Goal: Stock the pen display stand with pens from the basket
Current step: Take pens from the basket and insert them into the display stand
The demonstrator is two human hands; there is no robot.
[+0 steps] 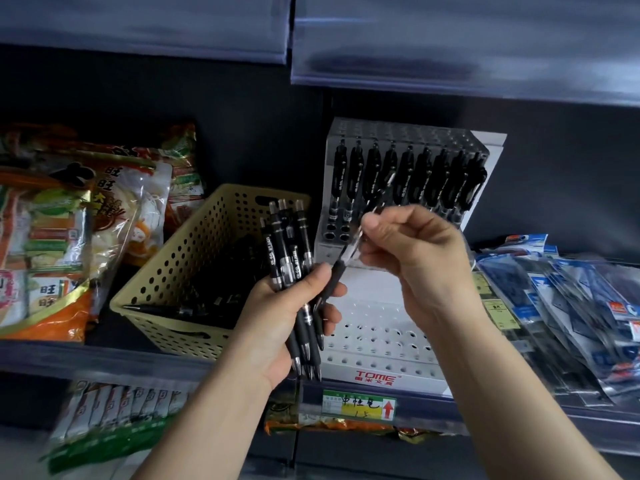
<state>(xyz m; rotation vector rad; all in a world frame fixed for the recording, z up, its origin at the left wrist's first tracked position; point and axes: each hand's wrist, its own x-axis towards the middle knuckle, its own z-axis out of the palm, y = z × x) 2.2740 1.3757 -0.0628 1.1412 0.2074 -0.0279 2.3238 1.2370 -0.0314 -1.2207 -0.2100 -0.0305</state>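
My left hand (289,315) grips a bunch of several black pens (289,247), tips pointing down, in front of the tan perforated basket (162,271). My right hand (412,252) pinches one more black pen (341,263) by its upper part; the pen's lower end still lies against the left hand's fingers. Behind both hands stands the white pen display stand (377,327), its stepped front full of bare holes. A row of black pens (408,174) fills the stand's upper back tier. More black pens (207,292) lie in the basket's bottom.
Snack bags (69,220) crowd the shelf left of the basket. Packaged stationery (561,306) lies flat right of the stand. A price tag with a red arrow (360,405) sits on the shelf edge, and snack packets (114,410) fill the shelf below. Another shelf overhangs above.
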